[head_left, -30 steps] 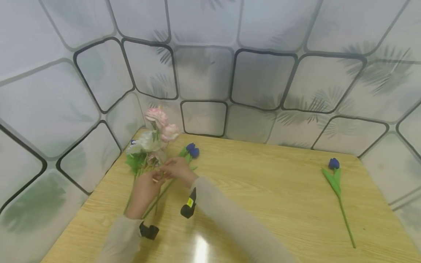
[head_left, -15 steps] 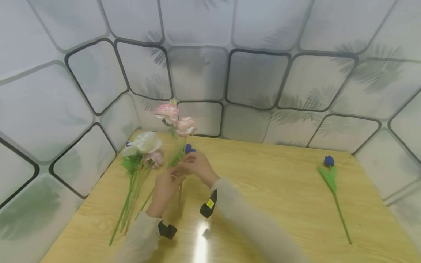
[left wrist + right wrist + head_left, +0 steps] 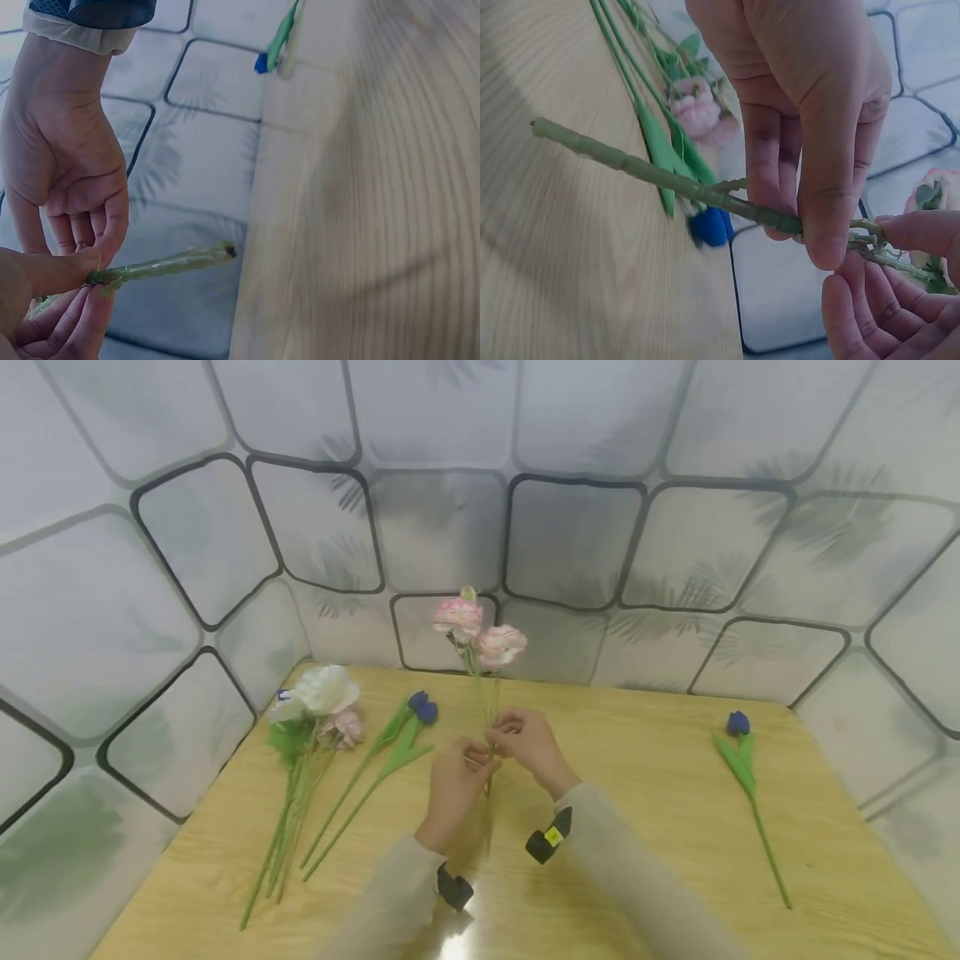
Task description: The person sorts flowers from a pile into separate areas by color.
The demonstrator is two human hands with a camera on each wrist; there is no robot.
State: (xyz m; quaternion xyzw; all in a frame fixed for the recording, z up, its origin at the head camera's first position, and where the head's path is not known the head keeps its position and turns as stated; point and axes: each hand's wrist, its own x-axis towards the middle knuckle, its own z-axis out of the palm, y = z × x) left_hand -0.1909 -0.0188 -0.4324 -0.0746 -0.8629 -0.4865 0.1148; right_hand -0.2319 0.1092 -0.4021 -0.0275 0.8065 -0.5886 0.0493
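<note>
A branched stem with two pink ruffled flowers (image 3: 480,635) and a small bud is held upright above the table. My left hand (image 3: 459,781) pinches its lower part between thumb and fingers. Just above, the fingertips of my right hand (image 3: 531,747) hold the stem where thin side shoots branch off. The green stem (image 3: 652,174) sticks out past the left hand (image 3: 810,97) in the right wrist view, its cut end bare. There the right thumb and fingers (image 3: 851,304) meet at the shoots. The left wrist view shows the stem end (image 3: 184,262) too.
Two blue tulips (image 3: 422,708) lie left of my hands on the wooden table (image 3: 622,852). Farther left is a bunch with a white flower (image 3: 326,690), a pale pink flower (image 3: 343,727) and green stems. One blue tulip (image 3: 738,724) lies far right. Patterned walls (image 3: 585,539) stand behind.
Both hands have moved right from the bunch at the left, carrying the pink flowers away from it. The bunch and the two blue tulips now show uncovered.
</note>
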